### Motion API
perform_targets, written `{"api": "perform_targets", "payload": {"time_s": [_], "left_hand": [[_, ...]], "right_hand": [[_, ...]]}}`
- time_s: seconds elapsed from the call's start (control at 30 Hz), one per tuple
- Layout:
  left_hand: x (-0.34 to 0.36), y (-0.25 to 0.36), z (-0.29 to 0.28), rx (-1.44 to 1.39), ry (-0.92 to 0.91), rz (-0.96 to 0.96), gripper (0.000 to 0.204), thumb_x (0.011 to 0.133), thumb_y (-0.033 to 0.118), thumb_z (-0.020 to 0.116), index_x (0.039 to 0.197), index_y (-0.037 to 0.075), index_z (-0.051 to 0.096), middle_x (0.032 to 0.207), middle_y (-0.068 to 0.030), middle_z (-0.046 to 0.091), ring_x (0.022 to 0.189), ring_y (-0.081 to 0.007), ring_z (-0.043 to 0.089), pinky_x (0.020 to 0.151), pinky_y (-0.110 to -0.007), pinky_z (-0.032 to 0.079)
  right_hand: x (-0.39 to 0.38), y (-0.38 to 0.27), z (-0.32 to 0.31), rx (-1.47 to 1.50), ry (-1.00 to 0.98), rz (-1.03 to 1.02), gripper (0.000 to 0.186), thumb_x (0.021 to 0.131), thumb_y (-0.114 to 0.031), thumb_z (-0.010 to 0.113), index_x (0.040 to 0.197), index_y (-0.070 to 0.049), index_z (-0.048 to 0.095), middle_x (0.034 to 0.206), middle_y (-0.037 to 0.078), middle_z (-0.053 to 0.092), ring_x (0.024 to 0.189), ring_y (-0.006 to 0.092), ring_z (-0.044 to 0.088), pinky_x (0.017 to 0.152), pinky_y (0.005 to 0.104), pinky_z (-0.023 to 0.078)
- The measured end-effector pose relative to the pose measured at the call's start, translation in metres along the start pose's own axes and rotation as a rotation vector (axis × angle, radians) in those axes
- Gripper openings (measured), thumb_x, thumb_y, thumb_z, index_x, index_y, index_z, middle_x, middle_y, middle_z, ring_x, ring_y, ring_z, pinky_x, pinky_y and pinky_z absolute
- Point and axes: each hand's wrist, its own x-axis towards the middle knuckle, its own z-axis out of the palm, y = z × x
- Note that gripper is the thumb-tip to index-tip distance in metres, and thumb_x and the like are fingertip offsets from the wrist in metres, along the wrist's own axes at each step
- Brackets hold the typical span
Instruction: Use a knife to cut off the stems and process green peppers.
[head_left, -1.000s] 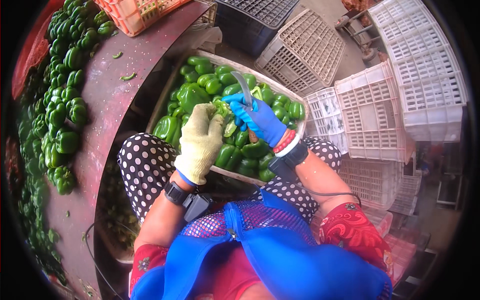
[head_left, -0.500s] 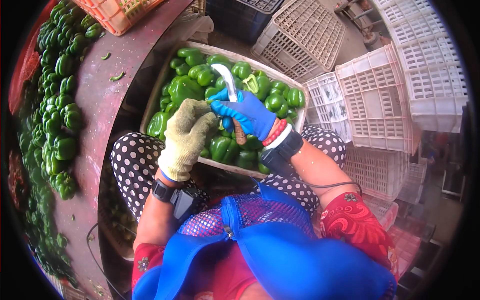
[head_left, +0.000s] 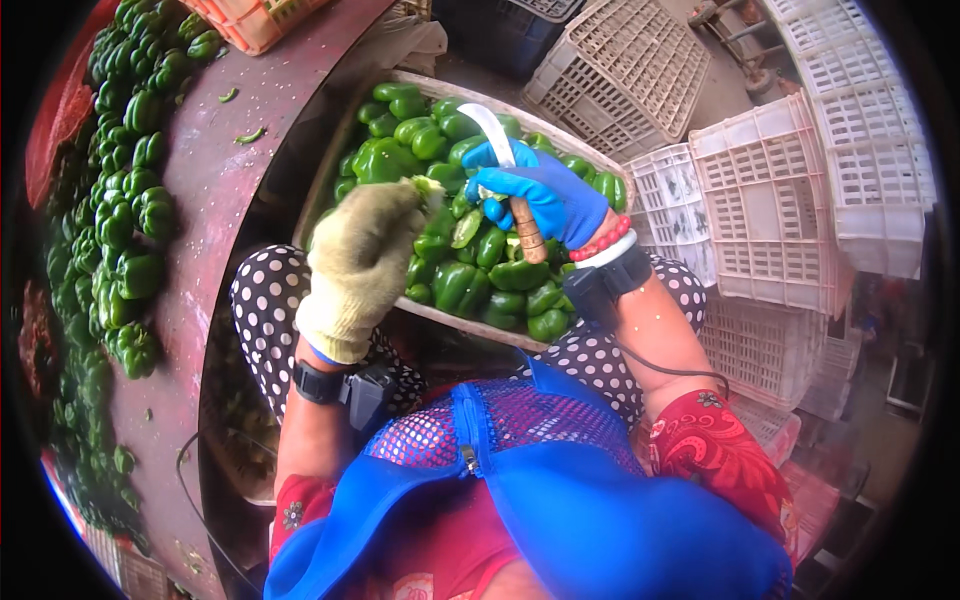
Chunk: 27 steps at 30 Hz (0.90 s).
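My left hand (head_left: 365, 255), in a pale yellow knitted glove, is closed with its fingers curled. A small pale green piece of pepper (head_left: 428, 187) sticks out at its fingertips. My right hand (head_left: 550, 195), in a blue glove, grips a curved knife (head_left: 528, 232) by its wooden handle, the pale blade pointing up and away from me. Both hands are over a crate (head_left: 592, 152) full of green bell peppers (head_left: 385, 160), and a gap lies between them. A cut pepper with its pale inside showing (head_left: 466, 228) lies below the hands.
On the left, a reddish table (head_left: 215, 165) bears a long heap of green peppers (head_left: 140, 215) and small scraps. An orange crate (head_left: 255, 25) stands at its far end. White plastic crates (head_left: 765, 215) are stacked on the right, with another crate (head_left: 625, 70) beyond mine.
My hands have drawn apart. The left hand has turned and now shows a pale green piece at its fingertips; the right has moved right with the knife. The view has shifted slightly.
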Motion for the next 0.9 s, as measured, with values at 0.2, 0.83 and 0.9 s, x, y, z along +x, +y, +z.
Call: {"api": "perform_targets", "payload": {"time_s": [0.2,0.83,0.9], "left_hand": [[-0.027,0.051,-0.111,0.221,0.408,-0.253,0.009,0.094,0.000,0.066,0.104,0.000,0.065,0.098,-0.0042,0.070,0.088,-0.0085,0.060,0.083,-0.024,0.050],[-0.279,-0.062,-0.193,0.879,-0.035,-1.141,0.027,0.085,0.032,0.063,0.086,0.005,0.068,0.088,-0.0225,0.069,0.088,-0.0422,0.065,0.078,-0.050,0.052],[-0.269,-0.078,-0.186,0.811,0.175,-1.059,0.031,0.084,0.035,0.068,0.099,0.007,0.070,0.087,-0.0214,0.069,0.089,-0.0391,0.068,0.079,-0.046,0.053]], "right_hand": [[0.011,0.017,0.008,-0.264,0.192,-0.015,0.039,0.096,-0.025,0.066,0.129,-0.004,0.059,0.101,0.007,0.069,0.077,0.0133,0.067,0.062,0.0270,0.054],[0.027,0.044,-0.072,-0.098,0.230,0.030,0.053,0.102,-0.033,0.057,0.147,-0.006,0.047,0.121,0.005,0.065,0.098,0.0088,0.063,0.065,0.0203,0.046],[0.023,0.043,-0.081,-0.054,0.265,0.015,0.050,0.102,-0.031,0.056,0.145,-0.004,0.049,0.119,0.005,0.066,0.093,0.0077,0.062,0.064,0.0193,0.048]]}}
